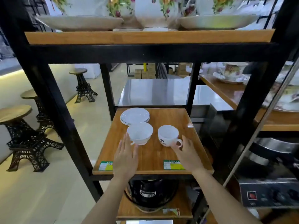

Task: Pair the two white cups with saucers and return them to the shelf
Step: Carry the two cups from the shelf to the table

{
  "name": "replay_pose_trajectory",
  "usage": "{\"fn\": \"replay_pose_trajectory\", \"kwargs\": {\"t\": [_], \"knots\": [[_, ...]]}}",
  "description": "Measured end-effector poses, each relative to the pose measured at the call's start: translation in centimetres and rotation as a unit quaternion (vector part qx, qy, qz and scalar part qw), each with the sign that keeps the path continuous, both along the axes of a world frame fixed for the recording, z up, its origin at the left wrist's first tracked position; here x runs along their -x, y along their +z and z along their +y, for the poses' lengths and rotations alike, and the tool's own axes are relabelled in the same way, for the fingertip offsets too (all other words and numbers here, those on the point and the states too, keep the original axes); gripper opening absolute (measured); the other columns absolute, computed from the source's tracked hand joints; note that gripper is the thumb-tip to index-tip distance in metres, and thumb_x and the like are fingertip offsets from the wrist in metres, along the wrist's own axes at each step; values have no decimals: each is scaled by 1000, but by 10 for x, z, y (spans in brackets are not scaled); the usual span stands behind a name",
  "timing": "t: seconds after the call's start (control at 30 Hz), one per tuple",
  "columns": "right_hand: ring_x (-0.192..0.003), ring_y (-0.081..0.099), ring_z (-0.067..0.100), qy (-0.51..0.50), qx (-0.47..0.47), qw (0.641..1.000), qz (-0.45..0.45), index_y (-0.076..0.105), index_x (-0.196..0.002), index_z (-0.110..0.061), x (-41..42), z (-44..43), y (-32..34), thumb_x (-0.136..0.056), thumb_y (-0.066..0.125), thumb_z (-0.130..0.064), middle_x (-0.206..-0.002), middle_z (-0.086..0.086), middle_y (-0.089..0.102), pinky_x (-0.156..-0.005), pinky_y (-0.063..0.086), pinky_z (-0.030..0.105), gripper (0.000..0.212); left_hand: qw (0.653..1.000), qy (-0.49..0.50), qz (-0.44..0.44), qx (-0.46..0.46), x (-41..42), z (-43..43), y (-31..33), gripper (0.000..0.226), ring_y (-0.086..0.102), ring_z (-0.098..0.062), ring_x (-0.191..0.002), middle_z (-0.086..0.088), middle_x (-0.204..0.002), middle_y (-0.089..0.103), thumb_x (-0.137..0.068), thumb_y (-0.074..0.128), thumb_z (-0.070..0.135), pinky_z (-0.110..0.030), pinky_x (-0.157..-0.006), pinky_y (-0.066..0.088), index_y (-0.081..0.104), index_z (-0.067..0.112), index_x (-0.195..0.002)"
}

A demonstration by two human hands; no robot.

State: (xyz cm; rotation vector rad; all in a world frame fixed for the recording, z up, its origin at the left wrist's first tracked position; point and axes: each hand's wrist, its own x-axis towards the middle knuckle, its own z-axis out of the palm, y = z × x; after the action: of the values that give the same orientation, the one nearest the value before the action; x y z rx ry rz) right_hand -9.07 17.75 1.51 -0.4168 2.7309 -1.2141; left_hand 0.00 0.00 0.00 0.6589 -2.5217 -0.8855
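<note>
Two white cups upright side by side, footed cup [140, 133] left, logo cup [168, 135] right, stacked saucers [134, 116] behind

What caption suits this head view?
Hands reach for two cups near stacked saucers on shelf.

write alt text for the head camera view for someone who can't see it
Two bare hands reach for two white cups on a wooden shelf: the left hand is open beside the left cup, the right hand touches the right cup at its handle. Stacked saucers sit behind.

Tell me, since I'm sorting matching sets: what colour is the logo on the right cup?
Black, printed on the white right cup; the head view shows it.
</note>
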Motion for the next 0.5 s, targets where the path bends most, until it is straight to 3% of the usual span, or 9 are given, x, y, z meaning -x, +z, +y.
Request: {"fn": "replay_pose_trajectory", "kwargs": {"t": [0.1, 0.2, 0.27, 0.33, 0.4, 0.5], "knots": [[-106, 59, 19, 4, 83, 995, -46, 50, -116, -21, 5, -4, -5, -83, 45, -61, -118, 3, 59, -89, 53, 41, 51, 996, 18, 34, -82, 7, -2, 0, 52, 27, -21, -142, -2, -156, 27, -100, 34, 34, -35, -111, 27, 25, 17, -148], [-100, 58, 18, -24, 138, 984, -106, 48, -112, -17, 8, -7, -3, -90, 51, -42, -107, 1, 59, -87, 51, 36, 33, 984, 59, 65, -154, 12, -3, 2, 37, 49, -27, -120, -8, -124, 53, -99, 38, 28, -32, -91, 38, 46, 10, -131], [-89, 57, 17, -55, 150, 977, -140, 46, -114, -14, 10, -9, 1, -92, 48, -35, -97, 2, 57, -78, 49, 32, 30, 975, 85, 58, -196, 17, -4, 8, 31, 54, -30, -106, -8, -105, 57, -99, 38, 28, -32, -78, 38, 52, 8, -118], [-86, 59, 18, -66, 163, 965, -193, 45, -119, -12, 13, -10, 3, -94, 45, -35, -96, 4, 57, -71, 50, 28, 34, 957, 107, 43, -267, 21, -6, 13, 26, 56, -28, -99, -12, -107, 59, -98, 40, 30, -34, -72, 46, 53, 9, -108], [-86, 63, 22, -72, 178, 950, -247, 45, -124, -8, 16, -12, 5, -96, 44, -35, -105, 11, 59, -71, 53, 29, 39, 915, 117, 36, -384, 25, -5, 18, 24, 57, -28, -104, -14, -116, 57, -97, 44, 30, -37, -70, 56, 52, 10, -106], [-94, 64, 27, -64, 246, 915, -314, 40, -133, -4, 15, -14, 7, -97, 46, -30, -114, 17, 56, -84, 55, 36, 45, 848, 119, 45, -515, 27, -1, 25, 19, 52, -33, -121, -16, -133, 50, -96, 50, 24, -42, -73, 58, 48, 13, -111]]}}
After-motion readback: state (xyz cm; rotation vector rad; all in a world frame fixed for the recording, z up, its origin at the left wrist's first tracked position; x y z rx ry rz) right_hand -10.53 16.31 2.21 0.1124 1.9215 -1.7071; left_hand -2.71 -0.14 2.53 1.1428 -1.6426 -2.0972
